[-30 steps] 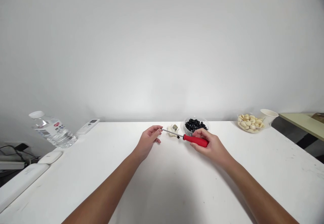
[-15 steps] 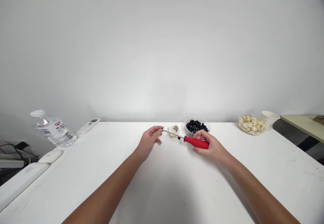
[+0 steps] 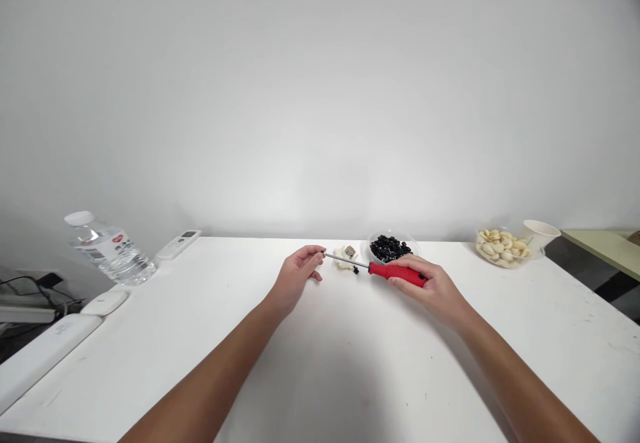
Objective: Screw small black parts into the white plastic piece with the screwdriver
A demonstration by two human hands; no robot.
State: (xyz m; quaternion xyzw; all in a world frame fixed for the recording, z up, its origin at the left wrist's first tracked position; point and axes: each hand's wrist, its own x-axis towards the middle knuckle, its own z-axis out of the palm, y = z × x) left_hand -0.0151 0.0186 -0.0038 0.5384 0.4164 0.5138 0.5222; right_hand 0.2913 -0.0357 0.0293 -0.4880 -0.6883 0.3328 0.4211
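Observation:
My right hand [image 3: 434, 291] is closed around the red handle of a screwdriver [image 3: 380, 269], whose metal shaft points left. At the tip of that shaft, the thumb and fingers of my left hand [image 3: 294, 281] are pinched together; what sits between them is too small to make out. Just behind the shaft lies a small cream-white object [image 3: 344, 263] with a metallic part on top, its kind unclear. A little black piece [image 3: 356, 270] is beside it. Close behind my right hand stands a clear bowl of shiny black pieces [image 3: 390, 248].
On the right are a clear container of pale beans or pebbles [image 3: 503, 248] and a white cup [image 3: 541, 233]. A tilted-looking water bottle [image 3: 113, 249], a white remote [image 3: 179, 245] and white devices [image 3: 105, 303] line the left edge. A wall rises behind the white table [image 3: 320, 363].
My right hand has shifted slightly right with the screwdriver, and its fingers lie straighter along the handle. A dark mark on the handle now shows. My left hand keeps its pinch at the tip.

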